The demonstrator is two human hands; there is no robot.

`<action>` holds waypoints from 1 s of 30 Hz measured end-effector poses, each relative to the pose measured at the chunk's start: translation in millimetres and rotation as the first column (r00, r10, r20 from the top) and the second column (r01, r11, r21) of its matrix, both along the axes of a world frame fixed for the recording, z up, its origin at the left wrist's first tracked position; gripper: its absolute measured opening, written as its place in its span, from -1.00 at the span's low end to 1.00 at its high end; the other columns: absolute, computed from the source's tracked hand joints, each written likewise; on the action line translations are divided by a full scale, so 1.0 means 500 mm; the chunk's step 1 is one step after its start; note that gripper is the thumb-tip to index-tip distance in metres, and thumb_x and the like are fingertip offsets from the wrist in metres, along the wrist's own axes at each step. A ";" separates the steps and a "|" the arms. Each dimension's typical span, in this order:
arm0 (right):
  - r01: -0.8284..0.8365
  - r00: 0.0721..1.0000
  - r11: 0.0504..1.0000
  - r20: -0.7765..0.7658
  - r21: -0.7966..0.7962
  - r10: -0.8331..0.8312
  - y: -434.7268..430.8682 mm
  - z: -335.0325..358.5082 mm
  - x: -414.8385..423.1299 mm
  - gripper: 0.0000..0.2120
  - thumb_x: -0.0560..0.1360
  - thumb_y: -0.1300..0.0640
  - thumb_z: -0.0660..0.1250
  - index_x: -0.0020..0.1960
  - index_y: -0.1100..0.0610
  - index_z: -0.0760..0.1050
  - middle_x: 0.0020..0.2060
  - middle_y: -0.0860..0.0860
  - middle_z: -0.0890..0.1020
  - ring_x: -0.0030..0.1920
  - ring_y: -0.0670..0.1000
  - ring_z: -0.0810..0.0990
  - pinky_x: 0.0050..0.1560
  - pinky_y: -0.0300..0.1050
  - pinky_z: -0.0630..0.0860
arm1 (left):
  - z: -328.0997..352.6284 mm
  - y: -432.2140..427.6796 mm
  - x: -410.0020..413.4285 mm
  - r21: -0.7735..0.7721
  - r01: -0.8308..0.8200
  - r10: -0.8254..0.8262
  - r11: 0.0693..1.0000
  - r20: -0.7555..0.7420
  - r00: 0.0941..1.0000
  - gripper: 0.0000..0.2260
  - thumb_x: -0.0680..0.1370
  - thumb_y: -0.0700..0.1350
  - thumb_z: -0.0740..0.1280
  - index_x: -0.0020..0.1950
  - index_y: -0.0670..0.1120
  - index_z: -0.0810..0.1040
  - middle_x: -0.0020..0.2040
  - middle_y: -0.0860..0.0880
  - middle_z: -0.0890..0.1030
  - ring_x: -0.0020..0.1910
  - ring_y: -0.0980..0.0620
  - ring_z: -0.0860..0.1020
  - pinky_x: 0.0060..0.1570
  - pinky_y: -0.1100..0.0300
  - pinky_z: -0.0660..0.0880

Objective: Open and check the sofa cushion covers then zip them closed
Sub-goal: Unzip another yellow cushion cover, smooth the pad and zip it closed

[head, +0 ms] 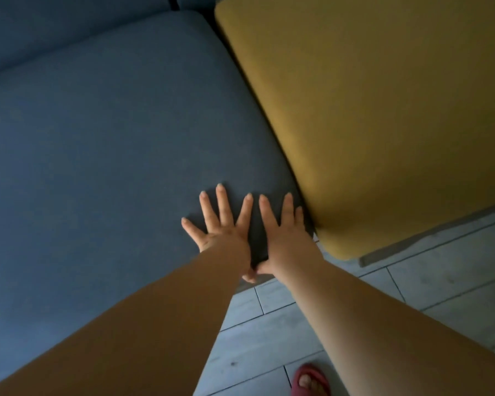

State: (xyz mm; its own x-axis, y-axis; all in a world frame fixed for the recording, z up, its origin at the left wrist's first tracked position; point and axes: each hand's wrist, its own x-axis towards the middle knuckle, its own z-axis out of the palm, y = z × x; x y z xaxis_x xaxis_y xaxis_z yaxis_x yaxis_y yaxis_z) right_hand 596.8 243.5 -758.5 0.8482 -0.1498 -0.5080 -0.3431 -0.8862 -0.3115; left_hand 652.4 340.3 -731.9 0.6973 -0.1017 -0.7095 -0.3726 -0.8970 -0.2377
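Blue seat cushion (112, 144) fills the left, flat on the sofa. Looks soft and bulky, likely floppy once lifted. Left hand (223, 227), fingers spread, presses its front corner. Right hand (283, 232) just beside it, spread flat too, thumbs dipping over the front edge. No zip showing; I'd grip that edge. Yellow cushion (383, 110) alongside, untouched.

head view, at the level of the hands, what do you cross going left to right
blue cushion → left hand, flat on the blue cushion → right hand, also flat on it → yellow cushion → tiled floor
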 end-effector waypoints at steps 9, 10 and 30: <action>-0.026 0.998 0.999 -0.057 -0.019 0.025 0.000 -0.034 0.019 0.28 0.30 -0.18 0.56 0.50 -0.13 -0.46 0.50 0.22 -0.39 0.54 0.34 -0.18 0.45 0.27 0.15 | -0.032 -0.015 0.011 0.031 -0.069 0.070 0.997 -0.026 0.997 0.35 0.20 0.34 0.52 0.17 0.11 -0.74 0.17 -0.24 -0.76 0.21 -0.41 -0.64 0.17 -0.57 -0.22; -0.028 0.998 0.999 -0.063 -0.027 0.026 0.000 -0.037 0.021 0.28 0.30 -0.19 0.56 0.50 -0.14 -0.47 0.50 0.21 -0.39 0.54 0.34 -0.17 0.45 0.27 0.14 | -0.036 -0.014 0.012 0.025 -0.069 0.070 0.997 -0.025 0.997 0.35 0.20 0.33 0.52 0.18 0.12 -0.74 0.17 -0.24 -0.76 0.21 -0.41 -0.64 0.17 -0.57 -0.22; -0.193 0.977 0.980 -0.078 0.051 0.196 -0.044 0.014 0.010 0.22 0.32 -0.30 0.48 0.53 -0.10 -0.42 0.54 0.23 -0.27 0.54 0.33 -0.10 0.48 0.21 0.16 | -0.007 -0.005 -0.026 -0.072 -0.045 0.053 0.996 0.117 0.992 0.29 0.23 0.36 0.49 0.35 0.13 -0.62 0.34 -0.20 -0.64 0.36 -0.33 -0.54 0.28 -0.49 -0.24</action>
